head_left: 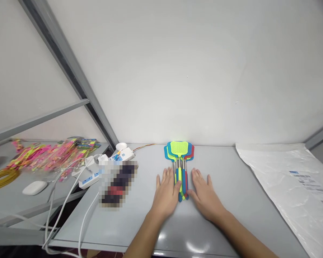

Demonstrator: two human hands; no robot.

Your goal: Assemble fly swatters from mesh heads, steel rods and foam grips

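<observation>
A bundle of fly swatters (179, 149) in yellow-green, blue and red lies on the grey table, paddles toward the wall and handles toward me. The topmost paddle is yellow-green and covers parts of those beneath. My left hand (165, 191) rests palm down along the left side of the handles, fingers stretched out, its thumb over the lower handles. On the other side my right hand (206, 195) lies flat with fingers extended, its thumb tip close to the red handle; whether it touches, I cannot tell. Neither hand grips anything.
A white plastic mailing bag (274, 172) covers the right side of the table. To the left are a pixelated dark object (120, 184), power strips (88, 179) and white cables (67, 191). Bagged colourful items (61, 154) and a yellow coil (4, 179) lie on the neighbouring table.
</observation>
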